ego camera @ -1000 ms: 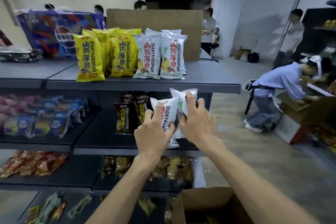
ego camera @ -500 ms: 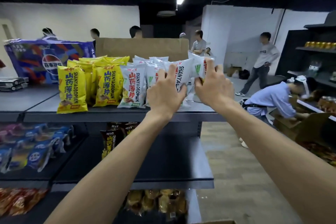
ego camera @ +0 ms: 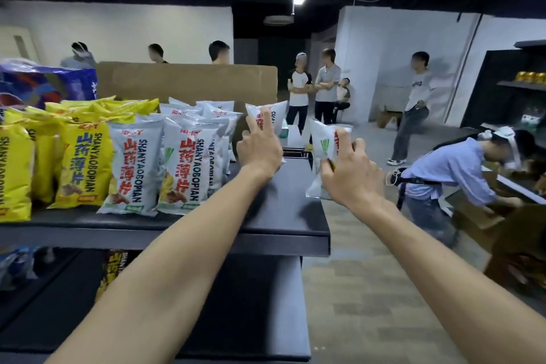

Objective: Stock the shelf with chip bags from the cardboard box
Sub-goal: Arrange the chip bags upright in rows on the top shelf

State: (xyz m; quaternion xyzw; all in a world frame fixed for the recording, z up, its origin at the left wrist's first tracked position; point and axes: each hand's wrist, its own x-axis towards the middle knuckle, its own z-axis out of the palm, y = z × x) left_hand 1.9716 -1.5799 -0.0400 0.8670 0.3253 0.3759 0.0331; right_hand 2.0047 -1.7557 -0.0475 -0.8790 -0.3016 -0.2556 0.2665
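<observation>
Left hand [ego camera: 260, 148] half-hides one white foil chip bag [ego camera: 273, 118] it grasps; right hand [ego camera: 353, 176] grasps another white bag [ego camera: 323, 151] at the dark metal shelf [ego camera: 283, 216] edge.

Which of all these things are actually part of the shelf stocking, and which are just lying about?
Part of the job:
- white chip bag held by the left hand
- white chip bag gripped by the right hand
- dark grey top shelf
- rows of white bags and yellow bags already standing there

Just lying about:
- blue drinks pack
- brown cardboard sheet behind the bags
</observation>
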